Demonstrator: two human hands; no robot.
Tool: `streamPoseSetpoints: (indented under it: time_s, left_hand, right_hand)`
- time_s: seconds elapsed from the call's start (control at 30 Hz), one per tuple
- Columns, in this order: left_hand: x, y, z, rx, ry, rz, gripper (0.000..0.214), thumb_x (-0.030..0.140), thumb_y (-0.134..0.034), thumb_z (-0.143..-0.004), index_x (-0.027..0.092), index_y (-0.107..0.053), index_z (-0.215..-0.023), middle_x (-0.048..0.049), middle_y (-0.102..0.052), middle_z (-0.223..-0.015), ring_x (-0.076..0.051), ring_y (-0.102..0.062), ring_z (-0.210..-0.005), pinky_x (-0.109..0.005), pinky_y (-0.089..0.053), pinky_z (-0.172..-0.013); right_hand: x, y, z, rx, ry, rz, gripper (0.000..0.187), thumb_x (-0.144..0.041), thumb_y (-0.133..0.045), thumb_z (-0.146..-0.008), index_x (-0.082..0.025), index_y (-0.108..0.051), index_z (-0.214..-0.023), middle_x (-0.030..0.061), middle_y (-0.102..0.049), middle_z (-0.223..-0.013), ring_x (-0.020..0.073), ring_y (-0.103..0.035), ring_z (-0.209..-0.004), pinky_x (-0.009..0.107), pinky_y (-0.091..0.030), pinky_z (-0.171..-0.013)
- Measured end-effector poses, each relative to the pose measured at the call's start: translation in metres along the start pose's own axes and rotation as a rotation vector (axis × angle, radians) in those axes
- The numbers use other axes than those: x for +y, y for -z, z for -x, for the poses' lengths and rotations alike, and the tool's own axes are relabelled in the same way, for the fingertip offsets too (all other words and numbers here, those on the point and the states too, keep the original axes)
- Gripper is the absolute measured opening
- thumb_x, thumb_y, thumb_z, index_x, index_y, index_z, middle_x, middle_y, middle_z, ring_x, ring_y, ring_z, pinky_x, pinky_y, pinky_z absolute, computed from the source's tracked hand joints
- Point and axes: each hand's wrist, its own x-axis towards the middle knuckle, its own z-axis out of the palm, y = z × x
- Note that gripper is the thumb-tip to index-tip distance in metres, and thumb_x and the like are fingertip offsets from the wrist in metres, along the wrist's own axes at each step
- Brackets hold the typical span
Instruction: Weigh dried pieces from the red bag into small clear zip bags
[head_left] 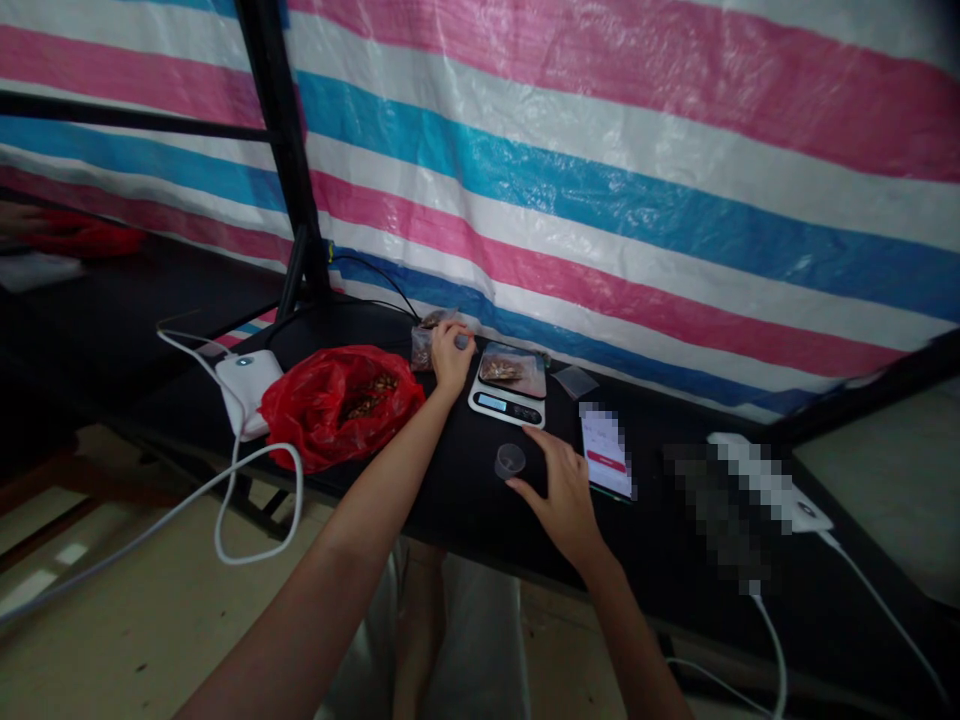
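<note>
My left hand is at the back of the black table, fingers curled beside small clear bags with brownish contents. A greyish bit shows at its fingertips; I cannot make out what it is. My right hand has thumb and fingers apart around the near side of a small clear round cup. Its thumb tip is close to the rim; whether it touches, I cannot tell. Between the hands stands a white digital scale with a lit display. On its plate lies a clear bag of brown pieces.
A red plastic bag holding many small brown pieces lies left, by a white power bank with a cable. Right of the scale are an empty clear bag, a lit phone and another white device. A striped sheet hangs behind.
</note>
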Motion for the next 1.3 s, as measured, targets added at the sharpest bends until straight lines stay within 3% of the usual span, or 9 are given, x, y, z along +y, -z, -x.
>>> streamPoseSetpoints:
  time_s: [0.2, 0.27, 0.43, 0.57, 0.67, 0.77, 1.0, 1.17, 1.3]
  left_hand:
    - [-0.006, -0.005, -0.003, 0.064, 0.014, 0.068, 0.005, 0.018, -0.057, -0.073, 0.018, -0.062, -0.073, -0.0044, -0.058, -0.092, -0.018, -0.052, -0.093, -0.031, -0.038, -0.087]
    - [-0.009, -0.008, -0.004, 0.096, 0.048, 0.101, 0.004, 0.016, -0.058, -0.071, 0.017, -0.061, -0.070, -0.0042, -0.058, -0.088, -0.018, -0.053, -0.091, -0.031, -0.039, -0.086]
    - [-0.014, -0.008, -0.007, 0.162, 0.092, 0.159, 0.007, 0.010, -0.060, -0.067, 0.017, -0.059, -0.065, -0.0035, -0.058, -0.080, -0.019, -0.054, -0.087, -0.030, -0.041, -0.082]
    - [-0.014, -0.009, -0.008, 0.169, 0.073, 0.158, 0.008, 0.010, -0.060, -0.066, 0.017, -0.059, -0.065, -0.0031, -0.057, -0.078, -0.018, -0.053, -0.082, -0.030, -0.041, -0.079]
    - [-0.013, -0.010, -0.007, 0.156, 0.074, 0.143, 0.009, 0.009, -0.060, -0.066, 0.017, -0.058, -0.064, -0.0027, -0.057, -0.077, -0.018, -0.053, -0.080, -0.030, -0.040, -0.077]
    - [-0.012, -0.011, -0.007, 0.136, 0.065, 0.131, 0.009, 0.011, -0.061, -0.067, 0.018, -0.057, -0.064, -0.0022, -0.057, -0.076, -0.018, -0.052, -0.080, -0.029, -0.039, -0.076]
    - [-0.011, -0.011, -0.007, 0.101, 0.035, 0.152, 0.010, 0.021, -0.065, -0.069, 0.017, -0.056, -0.066, -0.0006, -0.054, -0.069, -0.015, -0.049, -0.068, -0.026, -0.038, -0.069]
    - [-0.007, -0.011, -0.007, 0.043, 0.055, 0.217, 0.018, 0.030, -0.065, -0.070, 0.017, -0.055, -0.061, 0.0003, -0.054, -0.065, -0.014, -0.050, -0.066, -0.025, -0.038, -0.068]
    - [-0.001, -0.012, -0.010, -0.040, 0.125, 0.397, 0.023, 0.034, -0.059, -0.074, 0.016, -0.057, -0.062, 0.0004, -0.055, -0.062, -0.013, -0.051, -0.064, -0.024, -0.039, -0.067]
  right_hand:
    - [0.018, 0.007, -0.057, 0.323, -0.171, -0.125, 0.030, -0.037, -0.044, -0.083, -0.022, -0.054, -0.107, 0.0068, -0.060, -0.099, 0.0202, -0.055, -0.080, 0.035, -0.041, -0.076]
    - [0.024, 0.008, -0.091, 0.301, -0.309, -0.150, 0.034, -0.039, -0.044, -0.082, -0.020, -0.054, -0.109, 0.0054, -0.062, -0.086, 0.0185, -0.056, -0.070, 0.031, -0.042, -0.068]
    - [0.028, 0.005, -0.147, 0.169, -0.598, 0.052, 0.035, -0.048, -0.047, -0.079, -0.025, -0.059, -0.102, 0.0048, -0.065, -0.087, 0.0260, -0.058, -0.088, 0.035, -0.041, -0.072]
    - [0.029, -0.005, -0.148, 0.159, -0.685, 0.084, 0.046, -0.057, -0.047, -0.076, -0.022, -0.055, -0.106, 0.0082, -0.065, -0.087, 0.0291, -0.058, -0.087, 0.037, -0.041, -0.072]
    - [0.035, -0.008, -0.142, 0.264, -0.732, 0.058, 0.056, -0.059, -0.042, -0.077, -0.019, -0.046, -0.116, 0.0096, -0.064, -0.083, 0.0282, -0.059, -0.082, 0.037, -0.041, -0.071]
    - [0.042, -0.007, -0.140, 0.267, -0.771, 0.026, 0.050, -0.059, -0.038, -0.079, -0.020, -0.053, -0.105, 0.0095, -0.064, -0.081, 0.0275, -0.059, -0.082, 0.038, -0.041, -0.073]
    - [0.048, -0.017, -0.141, 0.277, -0.644, -0.026, 0.053, -0.058, -0.030, -0.082, -0.016, -0.061, -0.091, 0.0149, -0.064, -0.081, 0.0282, -0.059, -0.084, 0.038, -0.041, -0.075]
    - [0.059, -0.028, -0.142, 0.205, -0.568, -0.102, 0.033, -0.049, -0.054, -0.072, -0.018, -0.061, -0.068, 0.0095, -0.063, -0.061, 0.0252, -0.062, -0.070, 0.034, -0.045, -0.065]
    - [0.059, -0.029, -0.142, 0.081, -0.500, -0.428, 0.013, -0.033, -0.054, -0.072, -0.020, -0.055, -0.073, 0.0001, -0.060, -0.051, 0.0191, -0.059, -0.046, 0.028, -0.045, -0.047]
